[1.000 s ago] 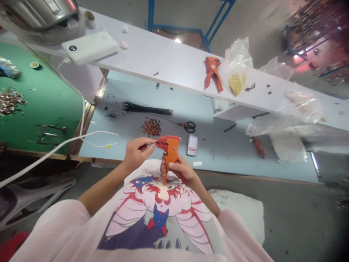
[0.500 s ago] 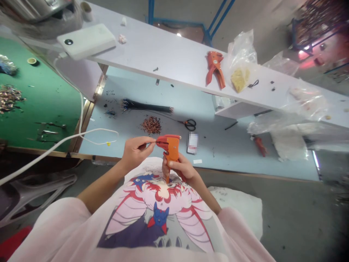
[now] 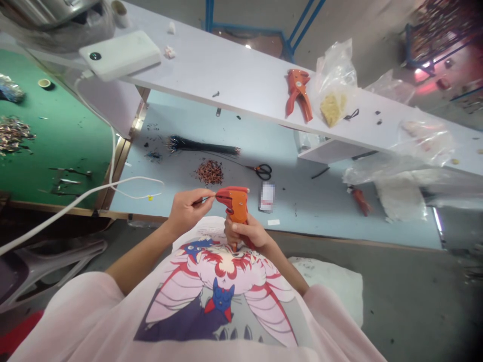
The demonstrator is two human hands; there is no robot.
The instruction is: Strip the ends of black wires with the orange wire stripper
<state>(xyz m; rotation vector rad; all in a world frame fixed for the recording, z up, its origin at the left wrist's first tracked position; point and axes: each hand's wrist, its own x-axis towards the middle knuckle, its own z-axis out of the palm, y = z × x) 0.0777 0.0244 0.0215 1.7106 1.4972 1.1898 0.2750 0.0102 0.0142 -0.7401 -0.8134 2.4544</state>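
Note:
My right hand (image 3: pixel 247 232) is wrapped round the handles of an orange and red wire stripper (image 3: pixel 238 203), held upright in front of my shirt with its jaws facing left. At the jaws, my left hand (image 3: pixel 190 206) pinches a thin dark wire (image 3: pixel 206 199), its end inside the red jaws. Most of the wire is hidden by my left fingers. Beyond the tool, a bundle of black wires (image 3: pixel 206 147) lies on the blue worktop, with a heap of small copper-coloured bits (image 3: pixel 210 172) in front of it. Black-handled scissors (image 3: pixel 263 172) lie to the right of the heap.
A white shelf (image 3: pixel 234 75) crosses above the blue worktop (image 3: pixel 302 211), carrying a white power bank (image 3: pixel 121 55), a second wire stripper (image 3: pixel 298 94) and plastic bags (image 3: pixel 335 65). A white cable (image 3: pixel 75 208) hangs across the left. Another red-handled tool (image 3: pixel 361 201) lies at the right.
My right hand has closed further on the stripper's handles, and less of the lower handle shows. My left hand stays at the jaws with the wire.

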